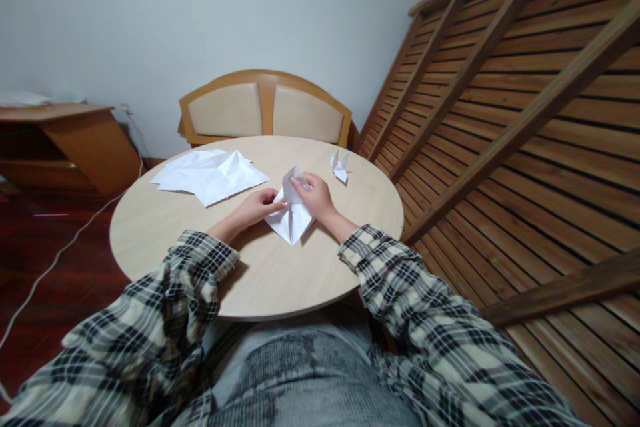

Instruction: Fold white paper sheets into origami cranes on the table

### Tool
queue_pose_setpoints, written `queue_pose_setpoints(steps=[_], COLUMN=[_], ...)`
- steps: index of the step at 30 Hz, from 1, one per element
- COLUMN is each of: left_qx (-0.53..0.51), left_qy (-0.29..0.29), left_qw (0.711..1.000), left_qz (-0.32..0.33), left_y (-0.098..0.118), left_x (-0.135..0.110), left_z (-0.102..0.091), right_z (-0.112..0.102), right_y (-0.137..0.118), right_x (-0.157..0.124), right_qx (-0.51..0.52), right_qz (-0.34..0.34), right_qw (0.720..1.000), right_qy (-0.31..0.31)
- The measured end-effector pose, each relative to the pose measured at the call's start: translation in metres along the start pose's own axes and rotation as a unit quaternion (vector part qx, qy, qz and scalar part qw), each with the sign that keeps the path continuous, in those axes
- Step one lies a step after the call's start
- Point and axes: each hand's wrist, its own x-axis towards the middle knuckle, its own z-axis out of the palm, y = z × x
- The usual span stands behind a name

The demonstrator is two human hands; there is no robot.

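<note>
A partly folded sheet of white paper [294,221] lies on the round table in front of me, one pointed corner toward me and a flap raised at the back. My left hand [260,205] grips its left side, thumb laid across the middle crease. On the other side my right hand [315,195] pinches the raised flap between thumb and fingers. Farther right stands a small folded paper crane [340,167], apart from both hands. Several creased white sheets [210,175] lie overlapping at the left of the table.
The pale round table [250,280] has its near edge at my lap. Behind it is a wooden headboard [267,107] with cream panels. A slatted wooden frame [500,147] leans along the right. At left are a wooden desk [95,140] and a white cable [75,238].
</note>
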Motion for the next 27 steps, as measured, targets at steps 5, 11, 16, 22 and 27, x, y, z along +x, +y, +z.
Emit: queue_pose_setpoints(steps=[5, 11, 16, 22, 27], left_qx=[-0.009, -0.042, -0.044, -0.035, -0.015], left_qy=[0.009, 0.015, -0.001, -0.018, -0.022], left_qw=[1.000, 0.999, 0.999, 0.999, 1.000], left_qz=[-0.003, 0.003, 0.004, -0.003, 0.015], left_y=[0.005, 0.010, 0.010, 0.011, 0.008], left_x=[-0.002, -0.004, -0.003, -0.004, -0.004], left_z=[0.002, 0.005, 0.004, 0.004, 0.003], right_z=[0.004, 0.011, 0.010, 0.008, 0.005], right_y=[0.006, 0.017, 0.017, 0.012, 0.008], right_x=[0.002, 0.004, 0.003, 0.003, 0.002], right_qx=[0.087, 0.221, 0.230, 0.199, 0.199], right_qz=[0.051, 0.133, 0.167, 0.177, 0.149], right_qw=[0.995, 0.966, 0.959, 0.964, 0.968], right_qy=[0.007, -0.006, -0.006, -0.016, -0.029])
